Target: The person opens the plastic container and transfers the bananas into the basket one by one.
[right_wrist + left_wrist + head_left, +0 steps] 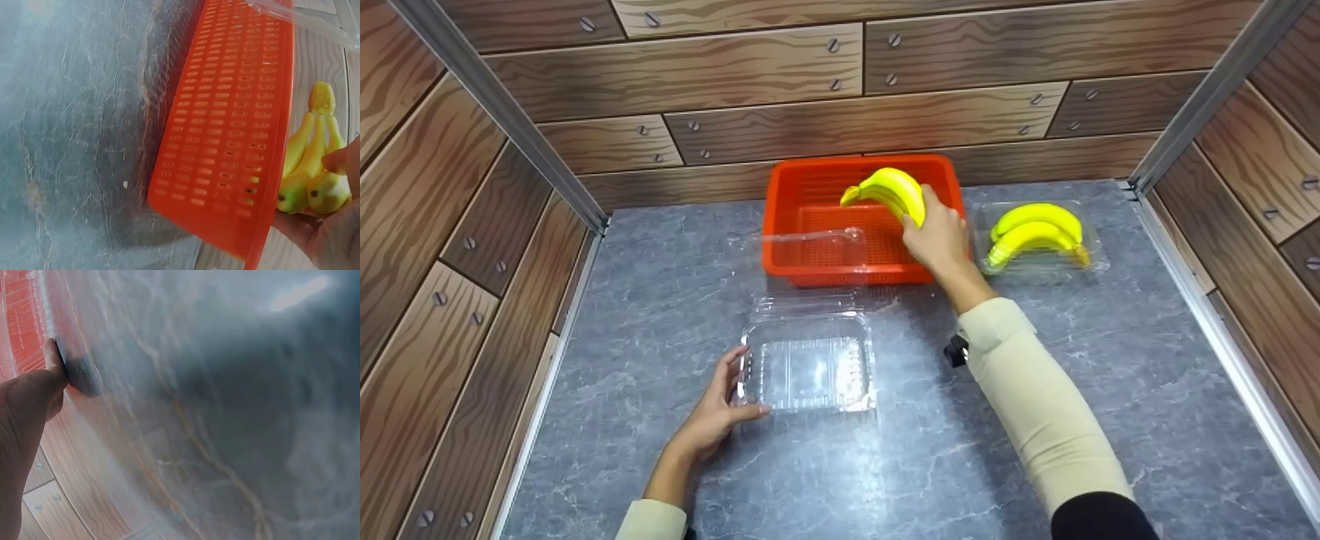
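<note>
My right hand [941, 236] grips a bunch of yellow bananas [894, 187] over the red-orange plastic basket [900, 275]. In the right wrist view, the bananas [312, 163] show beside the basket's rim, stem end away from the fingers. My left hand [718, 412] touches the near left corner of a clear plastic clamshell container [810, 375], thumb along the front edge and fingers against the left side. The container stands with its lid [810, 238] folded back, overlapping the basket's front left in the head view. The left wrist view shows blurred clear plastic by the hand [34, 394].
A second clear container [1099, 262] with yellow bananas [1039, 229] in it stands right of the basket. The grey marbled tabletop [660, 285] is bordered by wood-patterned walls [765, 67] at the back and sides, with metal rails [1207, 300] along the sides.
</note>
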A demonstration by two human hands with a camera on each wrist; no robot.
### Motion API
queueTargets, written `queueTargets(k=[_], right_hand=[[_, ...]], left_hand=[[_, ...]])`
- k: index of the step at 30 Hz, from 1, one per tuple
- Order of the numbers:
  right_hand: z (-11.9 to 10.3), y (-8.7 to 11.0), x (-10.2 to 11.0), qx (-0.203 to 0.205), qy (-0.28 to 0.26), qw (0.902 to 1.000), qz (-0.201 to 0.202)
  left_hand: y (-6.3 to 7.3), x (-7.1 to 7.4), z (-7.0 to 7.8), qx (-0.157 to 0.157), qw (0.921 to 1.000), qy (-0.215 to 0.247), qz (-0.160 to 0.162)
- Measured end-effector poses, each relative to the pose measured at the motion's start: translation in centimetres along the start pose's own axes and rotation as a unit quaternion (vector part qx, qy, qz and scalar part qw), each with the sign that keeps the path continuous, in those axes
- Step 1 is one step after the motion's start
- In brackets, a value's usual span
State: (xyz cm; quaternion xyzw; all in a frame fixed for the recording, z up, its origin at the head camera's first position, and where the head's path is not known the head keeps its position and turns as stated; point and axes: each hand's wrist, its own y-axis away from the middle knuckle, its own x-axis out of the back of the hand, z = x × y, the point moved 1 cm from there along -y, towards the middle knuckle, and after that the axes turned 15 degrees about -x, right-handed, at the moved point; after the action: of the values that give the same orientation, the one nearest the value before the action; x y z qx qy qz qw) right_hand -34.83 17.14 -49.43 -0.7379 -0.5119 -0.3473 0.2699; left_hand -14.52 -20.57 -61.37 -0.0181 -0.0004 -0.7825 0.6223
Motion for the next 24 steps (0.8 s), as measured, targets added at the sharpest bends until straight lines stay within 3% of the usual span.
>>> queueTargets(k=[11,17,24], right_hand=[[0.1,-1.7,-1.7,-0.064,0.050,0.9950,-0.058],[1.5,-3.3,-2.8,-0.064,0.082,0.9913,-0.080],[1.7,-3.3,-2.2,-0.082,0.091,0.9883,-0.091]], left_hand=[[0.0,0.0,-0.1,-0.005,0.9999,0.008,0.004],[0.1,-0.1,0.0,-0.002,1.0000,0.006,0.000],[0.1,0.0,0.1,0.005,0.9999,0.007,-0.006]])
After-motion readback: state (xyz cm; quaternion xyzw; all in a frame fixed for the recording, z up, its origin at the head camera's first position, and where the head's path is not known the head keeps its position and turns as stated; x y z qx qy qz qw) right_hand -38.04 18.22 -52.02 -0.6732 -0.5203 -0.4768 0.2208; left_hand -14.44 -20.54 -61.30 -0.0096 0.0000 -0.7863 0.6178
